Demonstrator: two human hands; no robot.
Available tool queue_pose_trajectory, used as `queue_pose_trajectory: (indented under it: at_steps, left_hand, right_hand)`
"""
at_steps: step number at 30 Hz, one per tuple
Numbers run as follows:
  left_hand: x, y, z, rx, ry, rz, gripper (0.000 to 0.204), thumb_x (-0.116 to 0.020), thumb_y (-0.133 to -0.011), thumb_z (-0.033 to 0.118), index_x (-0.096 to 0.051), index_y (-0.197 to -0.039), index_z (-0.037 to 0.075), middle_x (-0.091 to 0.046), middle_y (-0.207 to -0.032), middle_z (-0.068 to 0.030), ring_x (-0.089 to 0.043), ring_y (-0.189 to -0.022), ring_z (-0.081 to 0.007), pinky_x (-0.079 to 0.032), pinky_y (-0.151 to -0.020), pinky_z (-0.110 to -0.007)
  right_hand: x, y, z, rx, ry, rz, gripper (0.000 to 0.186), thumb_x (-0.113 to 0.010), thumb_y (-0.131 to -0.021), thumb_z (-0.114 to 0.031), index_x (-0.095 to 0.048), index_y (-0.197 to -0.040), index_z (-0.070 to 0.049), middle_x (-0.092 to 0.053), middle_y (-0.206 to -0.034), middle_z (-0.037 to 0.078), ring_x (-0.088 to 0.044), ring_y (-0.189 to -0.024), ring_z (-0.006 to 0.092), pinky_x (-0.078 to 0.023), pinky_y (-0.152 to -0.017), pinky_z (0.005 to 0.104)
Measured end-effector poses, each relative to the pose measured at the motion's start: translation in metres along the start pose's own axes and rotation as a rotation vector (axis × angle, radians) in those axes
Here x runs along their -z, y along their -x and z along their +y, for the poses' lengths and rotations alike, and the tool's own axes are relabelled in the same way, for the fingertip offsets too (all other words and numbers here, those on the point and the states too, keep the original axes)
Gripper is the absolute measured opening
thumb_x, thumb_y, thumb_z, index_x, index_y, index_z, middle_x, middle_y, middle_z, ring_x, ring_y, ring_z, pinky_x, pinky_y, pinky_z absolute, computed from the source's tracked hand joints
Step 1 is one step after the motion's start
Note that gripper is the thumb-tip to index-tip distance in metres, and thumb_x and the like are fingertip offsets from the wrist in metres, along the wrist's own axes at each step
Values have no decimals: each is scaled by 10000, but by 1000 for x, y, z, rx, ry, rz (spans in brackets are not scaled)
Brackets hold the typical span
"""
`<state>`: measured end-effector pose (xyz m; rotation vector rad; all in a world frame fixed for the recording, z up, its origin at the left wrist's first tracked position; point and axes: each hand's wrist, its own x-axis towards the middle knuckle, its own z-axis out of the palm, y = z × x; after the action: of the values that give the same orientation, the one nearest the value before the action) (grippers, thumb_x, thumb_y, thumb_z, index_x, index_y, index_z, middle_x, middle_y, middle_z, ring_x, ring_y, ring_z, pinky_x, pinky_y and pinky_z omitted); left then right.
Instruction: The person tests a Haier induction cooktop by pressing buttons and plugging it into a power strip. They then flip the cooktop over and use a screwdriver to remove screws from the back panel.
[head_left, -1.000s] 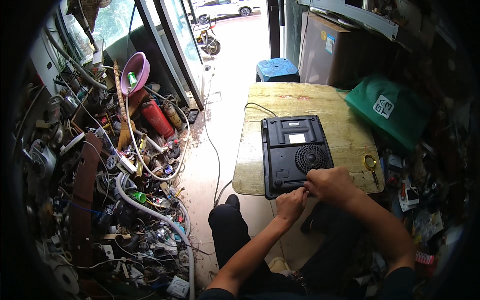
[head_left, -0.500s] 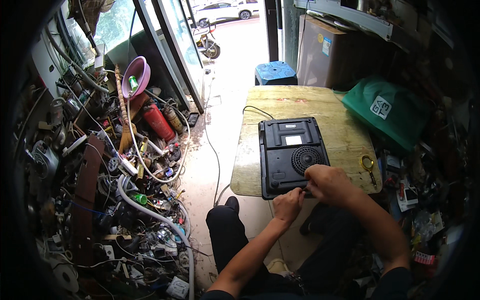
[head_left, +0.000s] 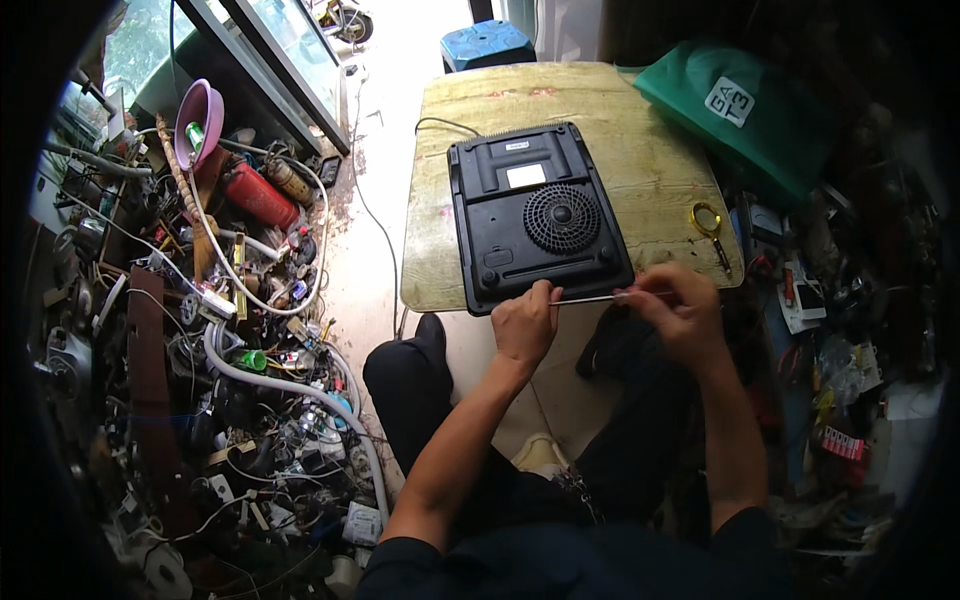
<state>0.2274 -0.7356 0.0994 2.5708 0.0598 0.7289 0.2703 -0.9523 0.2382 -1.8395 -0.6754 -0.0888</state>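
Observation:
A black induction cooker (head_left: 540, 260) lies upside down on the table, its round fan grille facing up and its cord running off the far left corner. At its near edge, a thin metal rod (head_left: 588, 300), perhaps a screwdriver shaft, stretches between my two hands. My left hand (head_left: 527, 325) is closed, its fingertips pinching the rod's left end beside the cooker's edge. My right hand (head_left: 680, 310) has its fingers curled around the rod's other end, off the cooker's near right corner; any handle there is hidden.
The wooden table (head_left: 660, 170) also bears a yellow-rimmed magnifying glass (head_left: 708, 228) and a green bag (head_left: 735, 120) at its right. A blue stool (head_left: 487, 44) stands behind. Heaped parts, a red fire extinguisher (head_left: 260, 195) and a pink basin (head_left: 200, 110) crowd the left floor.
My view has tipped downward and shifted right. My right hand has moved away from the cooker's corner and apart from my left, and the rod now shows between them.

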Motion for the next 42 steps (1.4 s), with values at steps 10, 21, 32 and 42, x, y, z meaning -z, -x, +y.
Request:
queue_pose_trajectory:
  at_steps: [10,21,32,42]
  left_hand:
    - [-34,-44,83,-259,124,-75,195,-699,-984,278,-616,-888,129,-653,-699,-54,-659,-591,-274,-473,-518,-398]
    - [-134,-86,153,-391,83,-413,98,-623,-945,161,-643,-1012,93,-705,-938,-101,-729,-839,-312,-569,-668,-439]
    - [-82,-21,134,-248,274,-346,413,-713,-897,143,-643,-1301,95,-736,-1021,-102,-738,-823,-278,-577,-657,-409]
    - [44,58,-13,366,305,-136,253,-782,-923,140,-694,-1132,29,-729,-799,-106,-704,-641,-211,-551,-603,-326]
  right_hand:
    - [29,110,106,-239,-1364,528,287,-656,-1050,-343,-675,-1119,-65,-702,-921,71,-528,-654,117,-388,-559,256]
    - [49,111,119,-192,-1569,445,345,-668,-1042,-321,-666,-1264,-55,-710,-1016,95,-568,-708,118,-440,-624,260]
    - [43,105,115,-282,-1421,245,581,-811,-918,-142,-596,-1440,-5,-628,-1100,61,-588,-855,98,-445,-753,293]
    - [5,49,103,-338,-535,169,502,-507,-1107,-466,-631,-1175,15,-656,-1165,112,-640,-981,199,-505,-941,339]
